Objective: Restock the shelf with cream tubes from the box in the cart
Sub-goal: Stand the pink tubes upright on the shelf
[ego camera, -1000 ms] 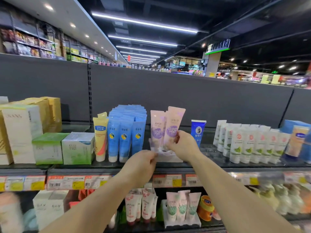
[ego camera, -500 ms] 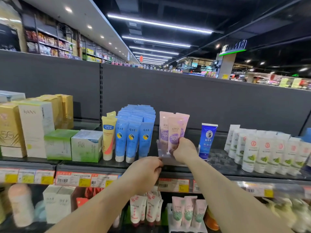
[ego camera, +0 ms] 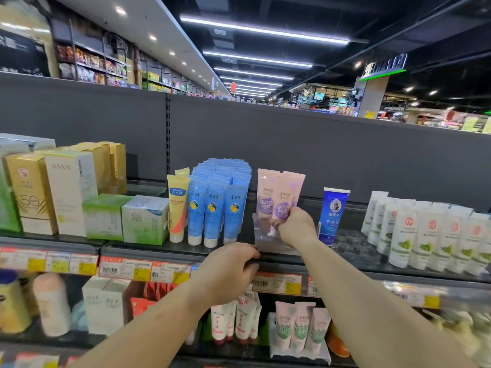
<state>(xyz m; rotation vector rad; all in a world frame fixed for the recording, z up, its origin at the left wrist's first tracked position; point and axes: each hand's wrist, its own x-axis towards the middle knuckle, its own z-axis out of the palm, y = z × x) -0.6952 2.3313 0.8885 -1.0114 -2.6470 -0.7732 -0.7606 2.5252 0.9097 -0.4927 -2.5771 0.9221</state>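
Your right hand (ego camera: 295, 226) pinches the front pink cream tube (ego camera: 288, 197), upright in the clear tray (ego camera: 265, 241). Lower it straight. Left hand (ego camera: 228, 269), fingers curled over the shelf edge (ego camera: 332, 264), steadies the tray.

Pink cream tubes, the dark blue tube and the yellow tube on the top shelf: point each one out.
pink cream tubes (ego camera: 288, 193), head view, upper front of the nearer tube, above the right hand.
dark blue tube (ego camera: 333, 211), head view, middle of its printed front.
yellow tube (ego camera: 177, 205), head view, middle of its body.
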